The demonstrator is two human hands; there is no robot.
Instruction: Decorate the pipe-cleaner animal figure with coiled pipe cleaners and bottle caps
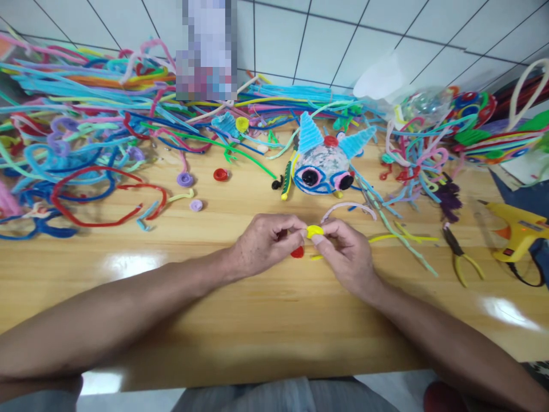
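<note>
Between the fingertips of my left hand [274,240] and my right hand [349,252] is a small yellow pipe-cleaner coil [314,232]. Both hands pinch it above the middle of the table. A red coil [297,252] shows just below my left fingers, partly hidden. Yellow pipe cleaners [403,236] lie to the right of my right hand. Beyond the hands stands a round animal head [323,160] with light-blue pointed ears, black eyes ringed in pink and blue, and a red coil on top.
A dense heap of coloured pipe cleaners [86,109] lines the back and left of the wooden table [240,326]. Yellow-handled pliers [461,257] and a yellow hot glue gun [521,229] lie at the right. A red-and-black coil [221,174] and a lilac coil [196,205] sit left of centre.
</note>
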